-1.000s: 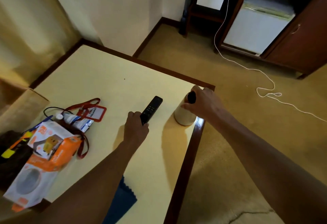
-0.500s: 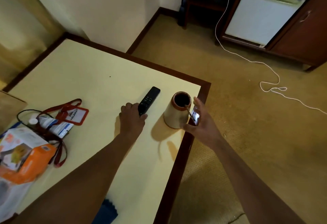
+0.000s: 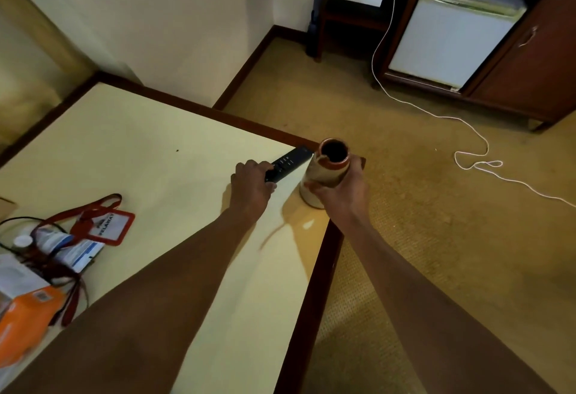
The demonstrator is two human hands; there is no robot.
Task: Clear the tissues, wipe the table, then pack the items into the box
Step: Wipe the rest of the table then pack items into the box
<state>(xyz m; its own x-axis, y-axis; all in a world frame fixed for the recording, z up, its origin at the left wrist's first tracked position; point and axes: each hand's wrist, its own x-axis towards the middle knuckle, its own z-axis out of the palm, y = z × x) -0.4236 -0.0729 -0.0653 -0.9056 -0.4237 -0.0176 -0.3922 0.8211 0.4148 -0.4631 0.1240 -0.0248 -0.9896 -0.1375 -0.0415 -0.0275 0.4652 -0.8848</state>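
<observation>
Right grip (image 3: 341, 188) now wraps the body of the clay jar (image 3: 332, 157) at the far right corner of the surface (image 3: 156, 160); a moment ago it hovered beside it, pinching something small. Jar tilts toward me. Left grip (image 3: 252, 185) still curls on the remote (image 3: 288, 163), just left. Both look ready for packing, I judge.

- I see a cream wall (image 3: 162, 19), 10 to 12 o'clock, dark skirting (image 3: 246, 66) below.
- Tan carpet (image 3: 436, 253), 2 to 5 o'clock, white cord (image 3: 487, 143) across it.
- White fridge (image 3: 448, 41) in a wooden cabinet (image 3: 536, 66), 1 o'clock.
- Cream table (image 3: 124, 160), 8 o'clock.
</observation>
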